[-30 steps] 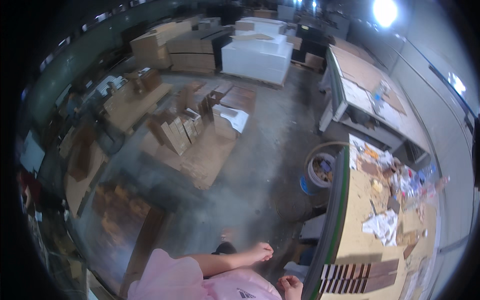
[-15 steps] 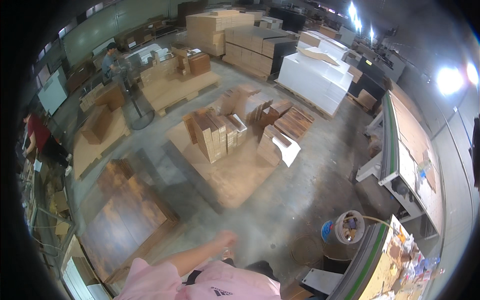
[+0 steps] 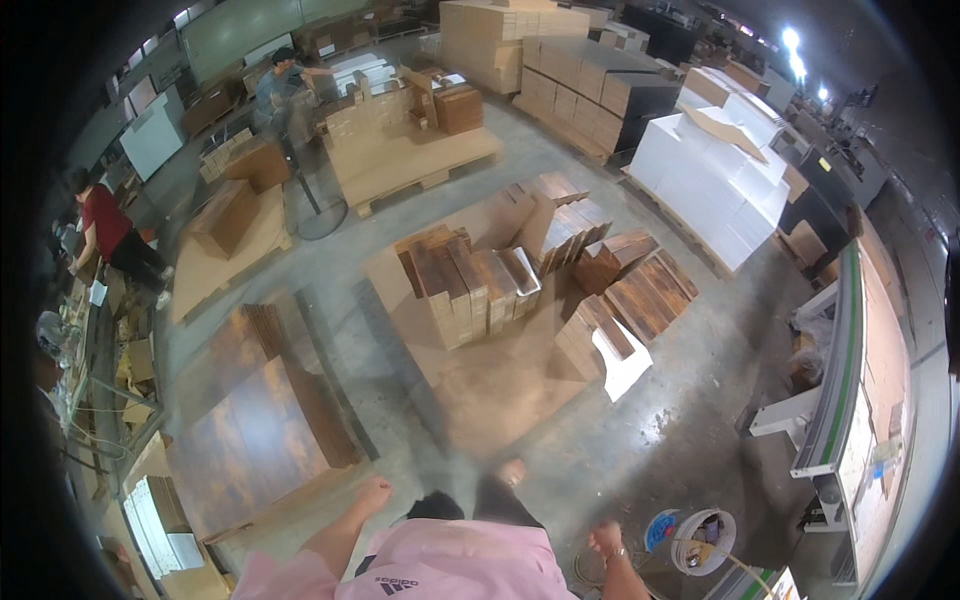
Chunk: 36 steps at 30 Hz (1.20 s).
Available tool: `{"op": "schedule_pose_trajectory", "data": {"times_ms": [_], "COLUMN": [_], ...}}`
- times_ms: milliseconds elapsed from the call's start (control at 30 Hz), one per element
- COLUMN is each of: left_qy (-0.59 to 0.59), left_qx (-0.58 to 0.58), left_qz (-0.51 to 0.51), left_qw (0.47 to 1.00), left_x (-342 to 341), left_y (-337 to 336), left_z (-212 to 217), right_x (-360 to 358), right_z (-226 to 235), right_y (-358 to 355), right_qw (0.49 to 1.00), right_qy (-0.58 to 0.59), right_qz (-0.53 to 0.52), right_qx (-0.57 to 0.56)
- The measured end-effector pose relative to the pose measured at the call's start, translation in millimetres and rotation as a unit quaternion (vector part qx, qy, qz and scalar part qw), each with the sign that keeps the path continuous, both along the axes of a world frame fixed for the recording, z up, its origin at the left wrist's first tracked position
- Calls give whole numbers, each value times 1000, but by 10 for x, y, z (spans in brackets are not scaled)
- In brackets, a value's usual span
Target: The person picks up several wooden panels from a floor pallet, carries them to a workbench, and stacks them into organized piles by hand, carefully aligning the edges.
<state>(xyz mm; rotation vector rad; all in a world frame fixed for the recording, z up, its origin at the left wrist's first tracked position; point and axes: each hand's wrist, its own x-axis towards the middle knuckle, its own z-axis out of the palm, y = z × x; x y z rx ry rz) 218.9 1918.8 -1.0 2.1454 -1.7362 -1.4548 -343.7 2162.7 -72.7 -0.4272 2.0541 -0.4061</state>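
My left hand (image 3: 375,493) hangs beside my body at the lower middle, its fingers curled and nothing visible in them. It is nearest to a low stack of brown wood-patterned boards (image 3: 245,435) on the left, without touching it. My right hand (image 3: 606,538), with a band at the wrist, is also loosely closed and shows nothing held. It is near a white bucket (image 3: 703,543) containing small scraps and a round blue object (image 3: 660,531) beside it. Ahead stands a wide pallet board (image 3: 480,405) bearing upright brown panels (image 3: 450,290) and a flat-lying brown stack (image 3: 652,297).
Right of me runs a bench with a green-edged rail (image 3: 846,375). White wrapped stacks (image 3: 700,180) and carton piles (image 3: 590,85) stand farther back. A person in red (image 3: 105,222) is at the left; another person (image 3: 283,95) works behind a stand. White boards (image 3: 160,525) lie lower left.
My left hand has swung left from in front of my body, and my right hand has come into view. The view has shifted, with the loaded pallet now farther right in the picture.
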Motion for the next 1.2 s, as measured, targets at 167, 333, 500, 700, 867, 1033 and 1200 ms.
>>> {"op": "schedule_pose_trajectory", "data": {"times_ms": [167, 333, 500, 700, 867, 1033, 1200], "left_qy": [-50, -103, -104, -96, -24, 289, 312], "left_qx": [-19, -53, 22, -9, -67, -35, 4], "left_qz": [63, 74, 45, -72, -57, 231, 226], "left_qw": [997, 991, 993, 993, 996, 928, 923], "left_x": [50, -68, 124, 105, -108, -305, -553], "left_y": [-233, -1109, -1990, -3640, -5169, -6416, -6963], "left_z": [223, 148, -388, -953, -1426, -2122, -2346], "right_x": [-67, 187, 938, 1553, 2387, 2895, 3083], "right_z": [639, -58, -185, -880, -587, -1329, -1649], "right_y": [-2443, -3908, -4699, -5278, -6200, -6635, -6865], "right_qw": [959, 958, 909, 966, 928, 846, 709], "right_qy": [171, 126, 117, -194, -277, -346, -461], "right_qz": [209, 198, 328, 50, -243, -386, -498], "right_qx": [-84, -164, -227, -163, -61, -123, -189]}}
